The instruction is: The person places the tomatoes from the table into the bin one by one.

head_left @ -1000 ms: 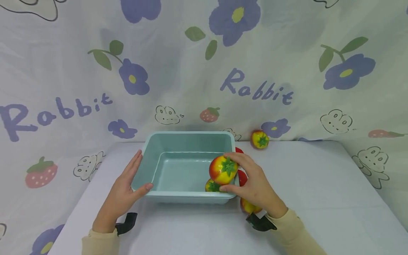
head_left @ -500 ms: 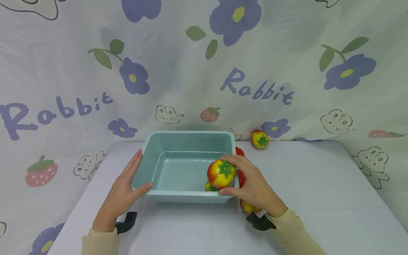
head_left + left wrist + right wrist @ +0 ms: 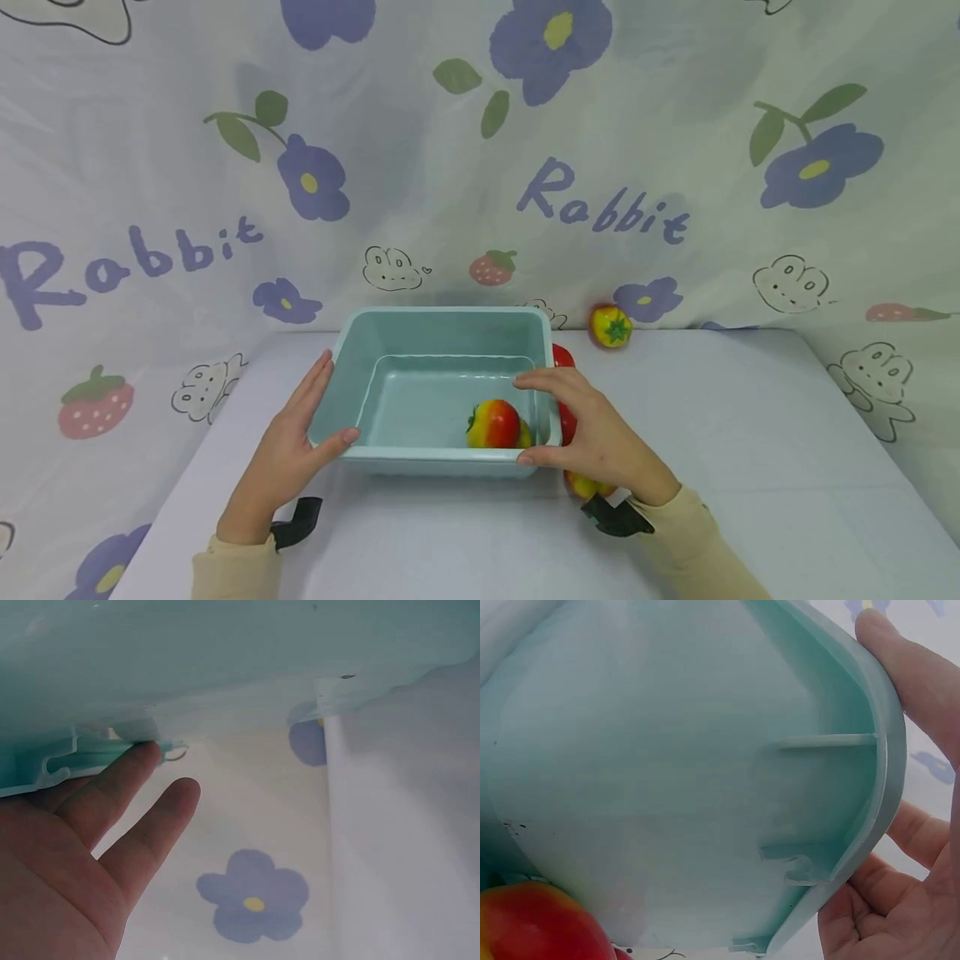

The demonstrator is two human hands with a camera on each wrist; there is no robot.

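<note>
In the head view, a pale blue-green plastic bin (image 3: 435, 454) stands on the table. My left hand (image 3: 281, 454) rests on its left front corner, thumb over the front rim, with fairly straight fingers along the side. The left wrist view shows fingers (image 3: 154, 832) under the rim. My right hand (image 3: 596, 429) spans the right front corner, with nothing between its fingers and thumb. Inside the bin, a red and yellow toy tomato (image 3: 493, 424) lies on its side, green leaves facing left. A second toy tomato (image 3: 526, 435) beside it is mostly hidden.
Red round things (image 3: 564, 357) sit against the bin's right outer side, partly hidden by my right hand. A yellow-red toy tomato (image 3: 588, 486) is under my right wrist. Another toy tomato (image 3: 611, 326) lies at the table's back edge, near the printed cloth (image 3: 420, 183).
My right hand has let go of the toy tomato, which dropped into the bin and rolled left onto its side. The left hand and the bin have stayed in place.
</note>
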